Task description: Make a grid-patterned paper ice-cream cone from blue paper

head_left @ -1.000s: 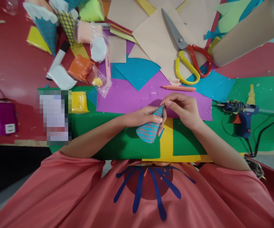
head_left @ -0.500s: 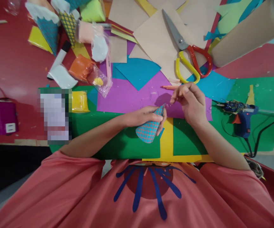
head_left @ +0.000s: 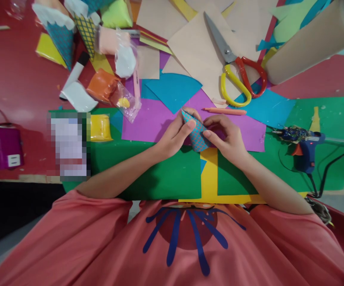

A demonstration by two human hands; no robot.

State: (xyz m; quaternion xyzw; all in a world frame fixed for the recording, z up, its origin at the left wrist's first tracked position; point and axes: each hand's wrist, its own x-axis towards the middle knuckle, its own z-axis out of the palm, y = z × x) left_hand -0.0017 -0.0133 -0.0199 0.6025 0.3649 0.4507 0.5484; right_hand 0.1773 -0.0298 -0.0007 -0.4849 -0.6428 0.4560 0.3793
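A blue paper cone [head_left: 199,139] with a pinkish grid pattern is held between both hands above the purple and green sheets. My left hand [head_left: 176,135] wraps round its left side near the tip, which points up and to the left. On the right side, my right hand [head_left: 227,137] pinches the cone with thumb and fingers. Just beyond the hands lies an orange pen [head_left: 225,111] on the purple sheet [head_left: 160,119]. Large scissors [head_left: 227,51] with one red and one yellow handle rest on beige paper further back.
A blue glue gun [head_left: 307,153] with a cord lies at the right, below a thick cardboard tube [head_left: 311,43]. Clay packs, such as an orange one [head_left: 102,84], and decorated cones [head_left: 60,39] are at the back left. A yellow pack [head_left: 100,127] sits left.
The cone has turned, its tip swinging from upper right to upper left, and moved up slightly. My right hand has come down and left from the pen and now grips the cone.
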